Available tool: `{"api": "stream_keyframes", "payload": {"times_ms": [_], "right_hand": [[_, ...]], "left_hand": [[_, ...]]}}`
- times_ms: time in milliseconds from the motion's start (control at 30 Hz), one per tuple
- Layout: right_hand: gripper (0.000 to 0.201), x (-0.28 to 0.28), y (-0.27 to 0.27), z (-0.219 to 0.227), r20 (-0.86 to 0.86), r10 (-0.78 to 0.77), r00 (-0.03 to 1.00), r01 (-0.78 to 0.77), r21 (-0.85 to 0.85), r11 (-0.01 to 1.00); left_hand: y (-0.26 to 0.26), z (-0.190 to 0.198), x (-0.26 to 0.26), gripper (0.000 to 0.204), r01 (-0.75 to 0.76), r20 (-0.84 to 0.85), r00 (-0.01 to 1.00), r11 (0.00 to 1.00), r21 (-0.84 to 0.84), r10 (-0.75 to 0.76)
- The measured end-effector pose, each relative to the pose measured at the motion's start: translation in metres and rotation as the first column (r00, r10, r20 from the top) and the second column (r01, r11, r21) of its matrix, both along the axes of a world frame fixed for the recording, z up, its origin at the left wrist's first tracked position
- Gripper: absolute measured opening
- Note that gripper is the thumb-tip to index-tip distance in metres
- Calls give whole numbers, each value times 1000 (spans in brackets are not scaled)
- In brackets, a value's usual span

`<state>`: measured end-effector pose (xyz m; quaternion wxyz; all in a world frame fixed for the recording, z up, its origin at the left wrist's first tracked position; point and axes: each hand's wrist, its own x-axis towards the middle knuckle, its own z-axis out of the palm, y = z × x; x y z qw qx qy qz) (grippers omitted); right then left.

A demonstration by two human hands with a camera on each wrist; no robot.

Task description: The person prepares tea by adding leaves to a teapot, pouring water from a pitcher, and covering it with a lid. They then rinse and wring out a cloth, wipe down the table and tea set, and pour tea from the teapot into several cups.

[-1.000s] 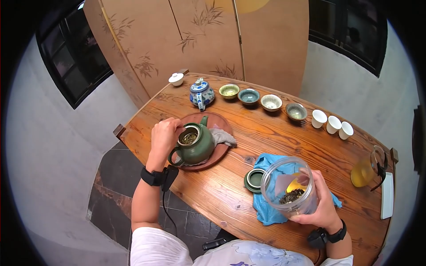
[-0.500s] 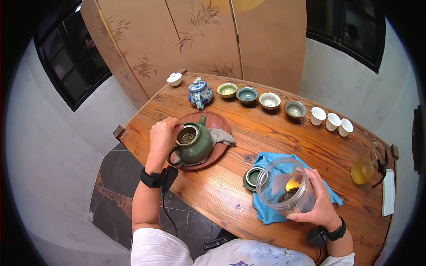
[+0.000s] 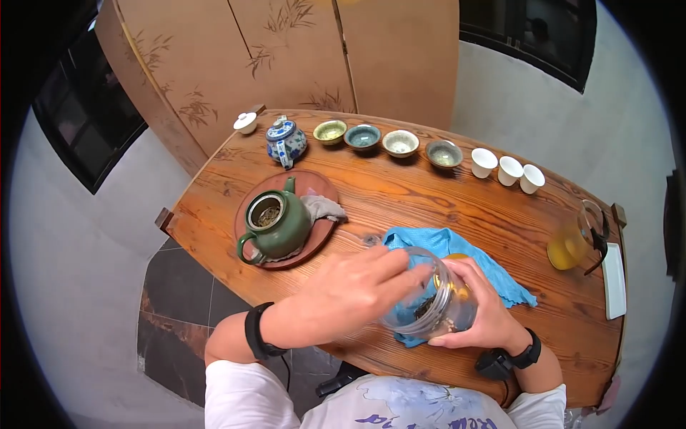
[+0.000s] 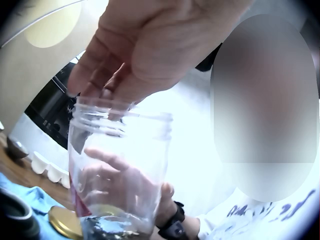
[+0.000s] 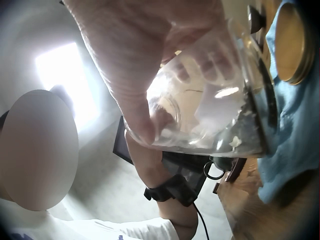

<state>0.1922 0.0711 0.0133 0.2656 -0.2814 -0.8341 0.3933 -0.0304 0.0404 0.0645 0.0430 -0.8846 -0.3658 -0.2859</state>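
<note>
The right hand [image 3: 486,307] grips a clear, wide-mouthed jar [image 3: 457,304], tilted toward the left, above the blue cloth [image 3: 489,268]. Dark dry leaves [image 4: 112,231] lie at the jar's bottom. The left hand [image 3: 350,293] is at the mouth, its loosely bent fingers dipping inside the rim in the left wrist view; nothing is visible in them. In the right wrist view the thumb and fingers of the right hand [image 5: 135,60] wrap the jar's side. A green teapot [image 3: 289,232], lidless with leaves inside, stands on a round reddish tray [image 3: 325,187].
A gold lid [image 4: 65,222] lies on the cloth. Along the far edge are a blue-and-white teapot [image 3: 286,143], several bowls and small white cups [image 3: 484,163]. A glass pitcher [image 3: 564,247] of yellow liquid and a white tray [image 3: 614,282] stand at the right.
The left hand has moved right, from the green teapot's opening to the jar's mouth. The jar has shifted slightly left in view, and the head view has turned right.
</note>
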Motion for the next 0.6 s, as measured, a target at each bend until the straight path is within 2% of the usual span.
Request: {"api": "stream_keyframes", "payload": {"times_ms": [100, 167, 233, 300, 333, 367, 400, 433, 467, 500, 600], "right_hand": [[87, 3, 3, -1, -55, 6, 998, -6, -2, 1000], [86, 6, 4, -4, -92, 13, 996, -13, -4, 1000], [85, 10, 7, -5, -146, -28, 989, 15, -85, 996], [86, 17, 10, -3, -120, -34, 992, 21, -110, 994], [87, 21, 12, -3, -163, -79, 983, 59, -121, 991], [89, 23, 13, -2, -207, -126, 970, 99, -135, 986], [93, 25, 14, 3, -268, -149, 952, 89, -223, 971], [93, 27, 13, 6, -267, -151, 952, 92, -223, 970], [94, 30, 14, 7, -322, -179, 930, 90, -272, 958], [96, 32, 14, 8, -375, -207, 903, 85, -318, 944], [97, 35, 15, 9, -376, -204, 904, 84, -311, 947]], "left_hand": [[6, -4, 4, 18, 27, -84, 996, 1000, 2, -26], [8, -1, -2, 14, 77, -35, 997, 996, 38, -76], [13, -4, -6, 16, 55, 31, 998, 997, 53, -56], [17, -4, -13, 21, -77, 307, 952, 971, 226, 4], [15, -7, -17, 19, -197, 430, 896, 966, 166, 109], [21, -12, -23, 14, -213, 420, 897, 966, 147, 134], [23, -19, -21, 17, -240, 417, 876, 969, -55, 241], [25, -30, -20, 21, -258, 393, 853, 932, -254, 343], [28, -50, -29, 33, -207, 220, 934, 929, -307, 281], [27, -67, -32, 50, -189, 73, 971, 914, -360, 229], [17, -89, -29, 68, -112, 5, 991, 840, -530, 135]]}}
